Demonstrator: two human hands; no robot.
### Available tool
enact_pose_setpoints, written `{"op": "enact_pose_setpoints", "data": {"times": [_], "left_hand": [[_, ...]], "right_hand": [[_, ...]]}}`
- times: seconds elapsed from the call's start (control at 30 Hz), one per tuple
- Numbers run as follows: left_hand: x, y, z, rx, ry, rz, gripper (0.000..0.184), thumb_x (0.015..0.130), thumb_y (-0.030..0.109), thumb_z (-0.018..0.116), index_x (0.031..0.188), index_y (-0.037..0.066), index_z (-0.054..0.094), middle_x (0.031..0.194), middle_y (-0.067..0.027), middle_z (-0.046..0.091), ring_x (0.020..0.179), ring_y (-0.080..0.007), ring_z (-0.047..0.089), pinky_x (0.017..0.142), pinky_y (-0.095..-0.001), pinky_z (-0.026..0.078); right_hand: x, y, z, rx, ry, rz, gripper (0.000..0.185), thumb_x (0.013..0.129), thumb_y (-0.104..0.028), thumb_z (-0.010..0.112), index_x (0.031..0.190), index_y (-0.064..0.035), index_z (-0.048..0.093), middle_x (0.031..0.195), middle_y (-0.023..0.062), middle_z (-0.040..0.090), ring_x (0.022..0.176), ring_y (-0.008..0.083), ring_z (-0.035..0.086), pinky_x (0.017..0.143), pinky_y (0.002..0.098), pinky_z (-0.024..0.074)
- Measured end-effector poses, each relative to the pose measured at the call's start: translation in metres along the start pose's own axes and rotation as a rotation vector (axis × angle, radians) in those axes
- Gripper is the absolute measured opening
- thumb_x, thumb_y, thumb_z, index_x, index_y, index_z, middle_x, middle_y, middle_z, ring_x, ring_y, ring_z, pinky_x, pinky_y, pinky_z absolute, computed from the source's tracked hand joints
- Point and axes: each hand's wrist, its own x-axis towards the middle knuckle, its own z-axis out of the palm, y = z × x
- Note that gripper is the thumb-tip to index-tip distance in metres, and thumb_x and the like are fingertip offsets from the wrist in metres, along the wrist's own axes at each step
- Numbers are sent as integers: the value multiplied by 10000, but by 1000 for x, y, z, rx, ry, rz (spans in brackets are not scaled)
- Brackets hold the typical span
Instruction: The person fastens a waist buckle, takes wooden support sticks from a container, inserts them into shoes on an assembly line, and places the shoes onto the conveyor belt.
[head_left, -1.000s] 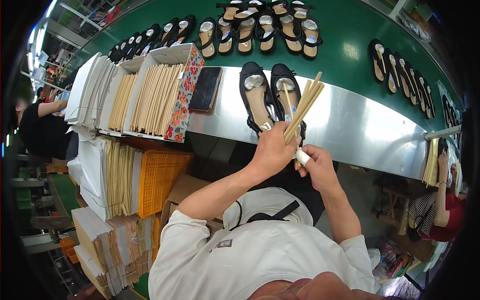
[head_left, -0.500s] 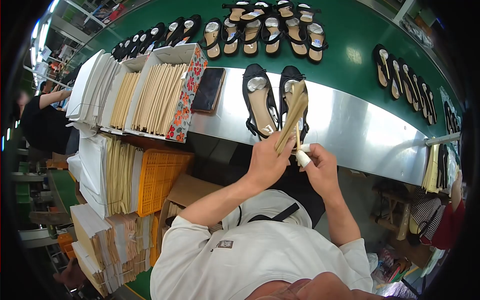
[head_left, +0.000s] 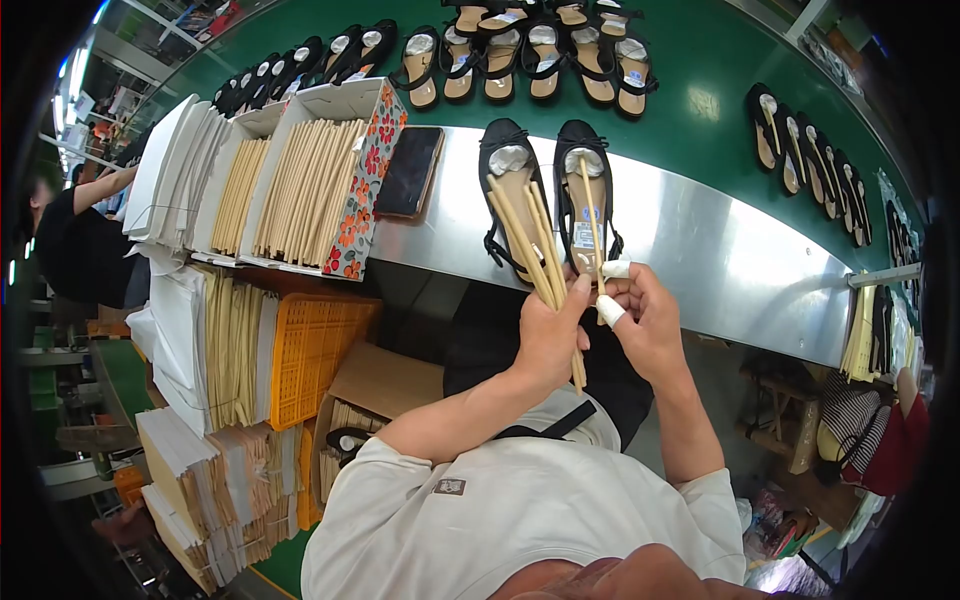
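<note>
Two black slingback shoes with crumpled white filling in the toes lie on the metal table edge, the left shoe point(head_left: 512, 190) and the right shoe point(head_left: 586, 205). My left hand point(head_left: 552, 335) is wrapped round a bundle of several thin wooden sticks point(head_left: 530, 240), which fan out over the left shoe. A single stick point(head_left: 590, 210) runs along the inside of the right shoe, from its toe to the heel. My right hand point(head_left: 640, 310), with white tape on its thumb and a finger, pinches this stick's lower end by the heel.
Boxes of sticks point(head_left: 308, 190) and a dark phone point(head_left: 409, 172) are left of the shoes. More black sandals point(head_left: 540, 62) line the green belt point(head_left: 690, 60). An orange crate point(head_left: 318, 350) and paper stacks stand at lower left. People are at both sides.
The stick bundle in my left hand has swung left, off the right shoe and over the left one. My right hand has moved slightly up at the heel.
</note>
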Motion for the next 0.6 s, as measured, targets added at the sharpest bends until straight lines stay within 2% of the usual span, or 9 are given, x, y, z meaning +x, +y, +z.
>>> {"op": "enact_pose_setpoints", "data": {"times": [0.07, 0.13, 0.2, 0.27, 0.3, 0.37, 0.4, 0.47, 0.6], "left_hand": [[4, 0, 2, -66, -10, 10, 399, 1074, 224, 651, 1376, -25, 573, 1101, -73, 722, 874, -79, 700, 445, -208, 453], [9, -3, -1, -5, -23, 25, 384, 1059, 187, 667, 1363, -30, 580, 1036, -71, 732, 749, -74, 674, 434, -205, 439], [10, -6, -5, 63, -15, 67, 346, 1051, 171, 673, 1311, -46, 602, 1017, -82, 736, 717, -73, 671, 433, -210, 457], [7, -2, -4, 130, -4, 105, 310, 1044, 154, 679, 1259, -62, 625, 999, -93, 740, 685, -72, 667, 431, -216, 474], [6, 1, -2, 166, 0, 120, 281, 1042, 140, 673, 1234, -61, 629, 982, -93, 739, 703, -84, 689, 428, -219, 481], [6, 5, -2, 203, 5, 136, 253, 1040, 125, 667, 1208, -60, 633, 965, -92, 739, 721, -96, 711, 425, -223, 488], [6, 6, -3, 193, -20, 134, 239, 1039, 122, 665, 1194, -58, 635, 952, -90, 738, 754, -109, 732, 422, -221, 488], [7, 8, -3, 181, -47, 136, 226, 1037, 118, 664, 1180, -55, 636, 939, -89, 738, 787, -122, 753, 419, -220, 488], [7, 9, -5, 145, -32, 123, 214, 1045, 111, 649, 1185, -50, 635, 973, -100, 741, 833, -141, 771, 421, -216, 486]], "right_hand": [[1, -2, -1, -96, -5, 13, 341, 959, 62, 688, 1284, 22, 595, 1020, 40, 698, 906, 90, 694, 790, 232, 553], [1, 2, 1, -77, 10, -24, 319, 957, 61, 689, 1264, 23, 612, 1020, 45, 699, 901, 102, 701, 775, 238, 555], [0, 2, 5, -56, 24, -60, 297, 956, 60, 689, 1244, 24, 628, 1020, 51, 699, 896, 115, 708, 760, 243, 557], [-2, -3, 11, -331, 160, -345, 272, 938, 78, 690, 1201, 22, 654, 1026, 89, 703, 883, 165, 720, 723, 287, 578], [0, -3, 13, -331, 158, -345, 272, 938, 78, 690, 1201, 22, 654, 1026, 89, 703, 883, 165, 720, 723, 287, 578], [6, -1, 17, -470, 301, -580, 262, 911, 99, 688, 1159, 18, 672, 1025, 133, 703, 876, 236, 732, 701, 329, 594], [8, 0, 18, -470, 299, -581, 262, 911, 99, 688, 1159, 18, 672, 1025, 133, 703, 876, 236, 732, 701, 329, 594], [13, 2, 18, -555, 368, -711, 293, 867, 114, 697, 1140, 11, 673, 1026, 160, 701, 856, 309, 725, 689, 369, 591], [15, 9, 18, -625, 330, -758, 292, 834, 123, 699, 1102, 9, 679, 1033, 176, 701, 853, 357, 705, 699, 401, 569]]}}
